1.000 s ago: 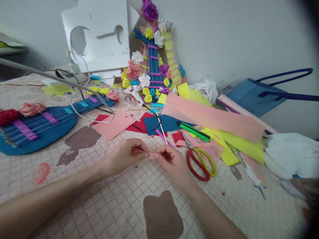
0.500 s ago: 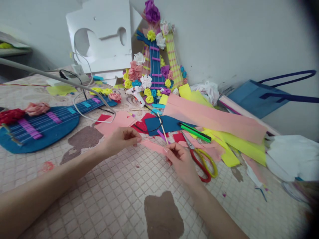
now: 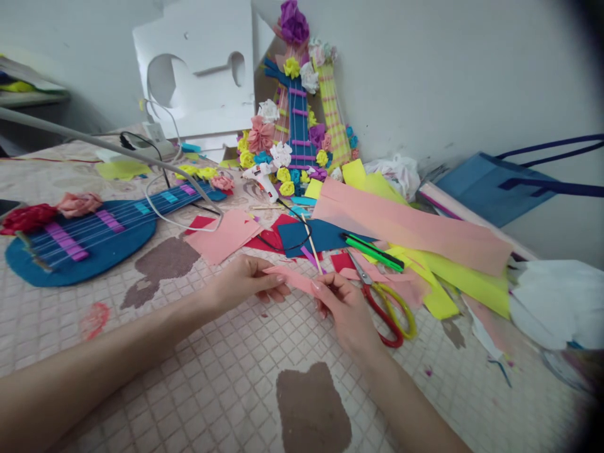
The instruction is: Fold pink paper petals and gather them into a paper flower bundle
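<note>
A narrow pink crepe paper strip (image 3: 298, 280) stretches between my two hands above the quilted table cover (image 3: 226, 377). My left hand (image 3: 250, 280) pinches its left end between thumb and fingers. At the other end, my right hand (image 3: 340, 299) grips the strip with thumb and fingertips, the remaining fingers curled. Just right of that hand lie scissors (image 3: 387, 314) with red and yellow handles. A green utility knife (image 3: 374, 251) rests beyond them, and a thin wooden stick (image 3: 312, 246) lies behind the strip.
A blue paper guitar (image 3: 94, 242) with roses lies at left. White glue gun (image 3: 262, 180) stands before several decorated guitars (image 3: 299, 113). Pink sheet (image 3: 406, 220) and yellow paper (image 3: 438, 277) spread at right, near a blue bag (image 3: 500, 189). A white cable (image 3: 117, 146) crosses the left.
My left hand has shifted along the strip toward my right hand, its fingers now over the paper. The right hand keeps its hold. The view has moved slightly.
</note>
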Demonstrator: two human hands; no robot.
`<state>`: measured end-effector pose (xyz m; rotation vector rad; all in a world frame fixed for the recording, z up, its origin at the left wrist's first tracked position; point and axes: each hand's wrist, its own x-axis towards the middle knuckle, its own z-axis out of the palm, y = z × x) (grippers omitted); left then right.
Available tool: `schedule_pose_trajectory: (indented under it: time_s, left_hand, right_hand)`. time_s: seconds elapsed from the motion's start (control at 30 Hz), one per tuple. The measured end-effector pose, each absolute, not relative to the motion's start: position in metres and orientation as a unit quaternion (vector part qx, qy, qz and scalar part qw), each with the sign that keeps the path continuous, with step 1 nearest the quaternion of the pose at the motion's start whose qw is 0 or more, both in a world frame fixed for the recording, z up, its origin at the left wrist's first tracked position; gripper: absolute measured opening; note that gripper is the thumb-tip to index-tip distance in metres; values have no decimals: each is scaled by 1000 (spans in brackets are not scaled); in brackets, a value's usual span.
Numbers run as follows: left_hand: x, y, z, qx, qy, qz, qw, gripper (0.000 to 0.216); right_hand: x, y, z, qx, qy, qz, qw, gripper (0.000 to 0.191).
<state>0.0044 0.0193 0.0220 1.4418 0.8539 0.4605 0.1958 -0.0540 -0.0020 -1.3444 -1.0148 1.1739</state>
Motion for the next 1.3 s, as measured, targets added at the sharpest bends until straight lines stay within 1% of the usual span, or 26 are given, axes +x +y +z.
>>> schedule_pose_trajectory:
  time_s: [0.17,0.37,0.53,0.7,0.87,0.97,1.03,1.17,1.23,1.3]
  left_hand:
    - [-2,27,21,610,390,205,658,29]
    - [-5,35,22,610,407,256,629,35]
    - [-2,28,21,679,349,248,597,30]
    - [2,21,17,652,360,249,619,22]
    - [2,22,20,602,394,242,651,23]
    - [1,21,20,619,394,240,636,22]
    - [2,17,20,637,390,238,622,22]
    - [6,8,18,656,379,228,611,23]
    - [6,7,18,651,374,224,622,25]
    - [6,8,18,639,355,209,650,26]
  right_hand:
    - [196,-54,0,-559,-401,487,539,21]
    - [197,-54,1,-553,-375,505,547,21]
    - [196,-56,2,-561,-405,505,517,21]
    - [194,-57,-1,-560,-437,498,498,20]
    - [195,-56,-2,-559,-453,491,491,21]
    - [195,-57,1,-533,-486,501,479,18]
    - [193,-58,4,-517,-513,501,467,20]
    - [186,-61,10,-542,-555,473,417,21]
    - [185,-61,11,-551,-561,465,407,23]
    - [186,-60,9,-554,-557,458,416,24]
